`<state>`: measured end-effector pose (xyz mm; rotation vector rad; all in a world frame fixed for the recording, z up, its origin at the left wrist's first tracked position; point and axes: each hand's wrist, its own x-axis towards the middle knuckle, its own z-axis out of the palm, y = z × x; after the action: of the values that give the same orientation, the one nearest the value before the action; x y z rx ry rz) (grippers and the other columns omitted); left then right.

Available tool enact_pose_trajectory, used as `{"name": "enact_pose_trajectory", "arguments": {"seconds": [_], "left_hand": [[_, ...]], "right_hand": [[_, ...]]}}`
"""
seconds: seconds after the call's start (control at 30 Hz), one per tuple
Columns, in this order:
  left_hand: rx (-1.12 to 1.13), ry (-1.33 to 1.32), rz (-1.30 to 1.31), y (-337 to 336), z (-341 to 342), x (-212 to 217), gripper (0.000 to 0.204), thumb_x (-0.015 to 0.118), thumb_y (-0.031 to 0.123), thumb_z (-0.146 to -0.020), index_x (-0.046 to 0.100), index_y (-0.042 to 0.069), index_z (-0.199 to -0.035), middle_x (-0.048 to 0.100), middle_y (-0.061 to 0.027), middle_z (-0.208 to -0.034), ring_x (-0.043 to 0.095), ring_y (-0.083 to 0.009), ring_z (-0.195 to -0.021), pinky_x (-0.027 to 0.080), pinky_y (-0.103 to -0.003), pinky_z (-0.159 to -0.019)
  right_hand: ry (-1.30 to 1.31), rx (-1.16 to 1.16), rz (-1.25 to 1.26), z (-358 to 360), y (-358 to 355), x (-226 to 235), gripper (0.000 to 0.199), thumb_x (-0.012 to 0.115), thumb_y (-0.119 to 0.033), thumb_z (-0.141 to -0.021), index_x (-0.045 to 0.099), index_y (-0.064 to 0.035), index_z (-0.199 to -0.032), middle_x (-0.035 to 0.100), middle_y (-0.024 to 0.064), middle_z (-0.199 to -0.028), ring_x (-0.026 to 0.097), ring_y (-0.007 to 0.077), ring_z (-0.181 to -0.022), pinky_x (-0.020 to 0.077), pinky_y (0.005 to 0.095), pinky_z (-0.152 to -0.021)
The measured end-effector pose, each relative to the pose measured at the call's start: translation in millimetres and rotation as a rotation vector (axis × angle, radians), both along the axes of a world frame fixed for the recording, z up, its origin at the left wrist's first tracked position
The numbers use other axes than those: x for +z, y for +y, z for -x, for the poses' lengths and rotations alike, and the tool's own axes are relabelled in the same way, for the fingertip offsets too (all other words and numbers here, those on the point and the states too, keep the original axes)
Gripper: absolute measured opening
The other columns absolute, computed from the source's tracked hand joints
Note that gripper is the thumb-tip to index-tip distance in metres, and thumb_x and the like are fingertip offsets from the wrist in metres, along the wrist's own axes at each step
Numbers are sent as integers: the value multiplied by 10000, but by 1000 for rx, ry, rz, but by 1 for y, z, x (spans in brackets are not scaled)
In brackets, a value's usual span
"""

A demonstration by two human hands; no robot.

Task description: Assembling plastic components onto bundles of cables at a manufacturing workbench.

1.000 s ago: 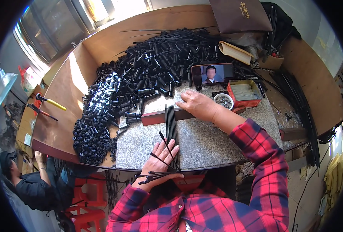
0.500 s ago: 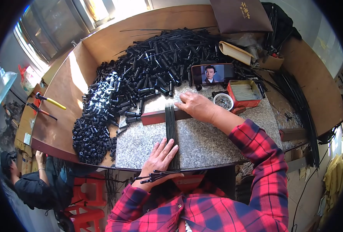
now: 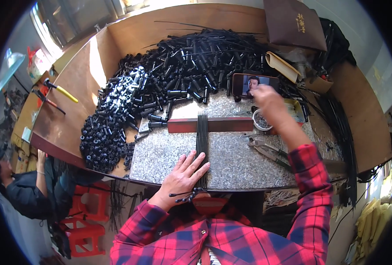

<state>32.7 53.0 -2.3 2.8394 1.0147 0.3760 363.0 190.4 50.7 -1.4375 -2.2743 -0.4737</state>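
My left hand [image 3: 185, 176] lies with its fingers stretched flat over a row of thin black rods [image 3: 202, 132]. The rods lie side by side, their far ends across a long dark red bar [image 3: 229, 125]. Thin black stalks with knobbed ends [image 3: 189, 194] stick out by my left wrist; whether they belong to the rods I cannot tell. Raised over the right side, my right hand [image 3: 270, 102] is in front of the lower edge of a phone [image 3: 266, 83] showing a video. Its fingers look curled but are blurred. A white cup of small bits [image 3: 261, 120] stands beside that forearm.
Pliers [image 3: 269, 154] lie on the speckled stone slab [image 3: 160, 154]. Black tubular parts [image 3: 191, 66] are heaped at the back and left. Long black strips [image 3: 337, 123] line the right. A hammer [image 3: 61, 90] hangs at the left wall. Another person [image 3: 25, 190] sits at left.
My right hand has left the bar and rods, moving right and up toward the phone. The pliers, hidden before, now show. My left hand stays on the rods; the whole view has shifted slightly.
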Motion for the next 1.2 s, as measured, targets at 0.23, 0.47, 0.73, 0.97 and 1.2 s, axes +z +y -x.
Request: {"name": "enact_pose_trajectory", "arguments": {"seconds": [0.23, 0.47, 0.73, 0.97, 1.2], "left_hand": [[-22, -70, 49, 0, 0, 7, 733, 584, 533, -803, 427, 75, -1353, 327, -175, -1453, 277, -388, -1354, 239, -500, -1092], [-9, -72, 59, -1, 0, 4, 798, 604, 571, -766, 410, 85, -1368, 314, -173, -1459, 263, -386, -1360, 231, -496, -1099], [-13, -31, 48, -1, -2, 7, 851, 597, 602, -765, 368, 71, -1390, 301, -168, -1468, 221, -385, -1377, 193, -490, -1117], [-7, -86, 34, -3, 0, 3, 852, 653, 561, -731, 399, 61, -1372, 347, -148, -1447, 260, -386, -1359, 224, -502, -1101], [-8, -80, 56, -2, -3, 2, 876, 687, 554, -708, 405, 45, -1363, 357, -171, -1438, 257, -394, -1362, 211, -504, -1107]], "right_hand": [[-163, -476, 382, -118, -8, -11, 87, 643, -78, -686, 664, -21, -749, 638, 194, -783, 623, 356, -794, 498, 438, -719], [-108, -413, 441, -114, -24, -9, 103, 663, -80, -661, 637, 1, -719, 637, 206, -787, 625, 371, -784, 494, 442, -696], [-30, -279, 160, -80, -30, 10, 122, 563, -43, -767, 555, -5, -882, 600, 215, -879, 582, 397, -871, 477, 455, -759], [41, 205, 137, 45, -24, 1, 309, 501, 43, -756, 597, -37, -1038, 576, 162, -919, 586, 335, -905, 486, 398, -795], [-142, 191, 118, 78, -12, -27, 292, 522, -80, -793, 621, -95, -1068, 564, 101, -886, 602, 253, -888, 519, 351, -729]]}}
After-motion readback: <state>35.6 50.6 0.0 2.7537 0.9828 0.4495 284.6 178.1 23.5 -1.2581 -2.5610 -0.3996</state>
